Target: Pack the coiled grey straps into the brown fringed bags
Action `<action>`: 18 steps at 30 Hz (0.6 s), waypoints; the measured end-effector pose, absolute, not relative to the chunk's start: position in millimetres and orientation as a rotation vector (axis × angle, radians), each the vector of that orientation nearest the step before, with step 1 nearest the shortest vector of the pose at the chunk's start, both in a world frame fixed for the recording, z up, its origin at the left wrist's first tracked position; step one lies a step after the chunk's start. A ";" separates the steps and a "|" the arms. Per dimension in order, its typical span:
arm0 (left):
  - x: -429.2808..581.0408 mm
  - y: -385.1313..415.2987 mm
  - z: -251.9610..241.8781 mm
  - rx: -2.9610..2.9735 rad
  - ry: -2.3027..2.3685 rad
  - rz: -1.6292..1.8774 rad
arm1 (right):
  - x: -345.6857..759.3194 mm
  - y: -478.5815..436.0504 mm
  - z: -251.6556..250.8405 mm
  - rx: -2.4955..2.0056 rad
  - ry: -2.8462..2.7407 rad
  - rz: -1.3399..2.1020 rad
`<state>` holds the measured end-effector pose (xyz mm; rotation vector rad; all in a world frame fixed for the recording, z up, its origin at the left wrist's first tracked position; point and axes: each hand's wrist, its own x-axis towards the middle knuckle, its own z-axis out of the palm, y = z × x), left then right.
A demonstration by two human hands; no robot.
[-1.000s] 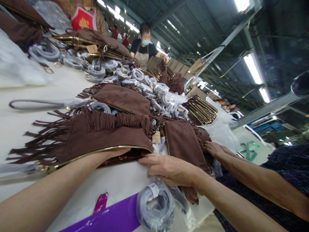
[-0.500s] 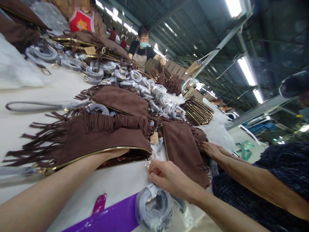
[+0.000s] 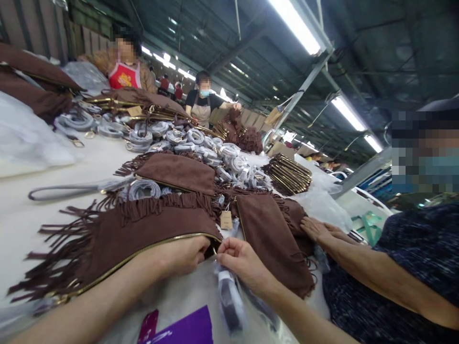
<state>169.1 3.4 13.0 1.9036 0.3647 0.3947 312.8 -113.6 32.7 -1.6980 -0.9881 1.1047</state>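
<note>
Pinching a metal clip (image 3: 214,250) at the end of the unzipped fringed bag (image 3: 150,229).
The bag lies flat on the bench (image 3: 21,200), mouth towards the person, presumably so both hands can reach its edge. The right hand (image 3: 234,257) has its fingers drawn together on the clip, a wrapped strap (image 3: 230,303) just below; the left hand (image 3: 191,253) curls its fingers at the mouth, whether gripping I cannot tell.
</note>
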 end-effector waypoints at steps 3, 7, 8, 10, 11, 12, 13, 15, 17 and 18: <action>162.0 -0.1 28.8 2.099 0.366 0.375 | 311.0 -109.8 26.3 -1.660 -0.956 1.097; 149.9 -6.6 29.1 1.921 0.437 0.405 | 310.8 -106.9 23.7 -1.610 -0.909 1.107; 147.4 -8.4 26.0 1.849 0.464 0.395 | 310.3 -106.6 23.4 -1.601 -0.897 1.107; 144.5 -12.8 18.3 1.784 0.511 0.412 | 308.6 -106.0 22.2 -1.590 -0.876 1.104; 144.3 -15.4 14.6 1.790 0.520 0.441 | 307.6 -105.8 21.2 -1.590 -0.866 1.101; 144.8 -18.2 11.4 1.805 0.522 0.469 | 306.5 -105.6 19.9 -1.594 -0.862 1.094; 145.9 -21.2 9.0 1.820 0.519 0.490 | 305.6 -105.4 18.4 -1.597 -0.865 1.085; 149.1 -27.0 6.8 1.846 0.525 0.528 | 304.1 -105.0 15.2 -1.595 -0.883 1.063; 152.2 -31.7 8.0 1.895 0.546 0.567 | 303.3 -104.5 11.9 -1.586 -0.908 1.042; 153.4 -33.5 9.4 1.933 0.545 0.587 | 303.0 -104.2 10.5 -1.581 -0.916 1.033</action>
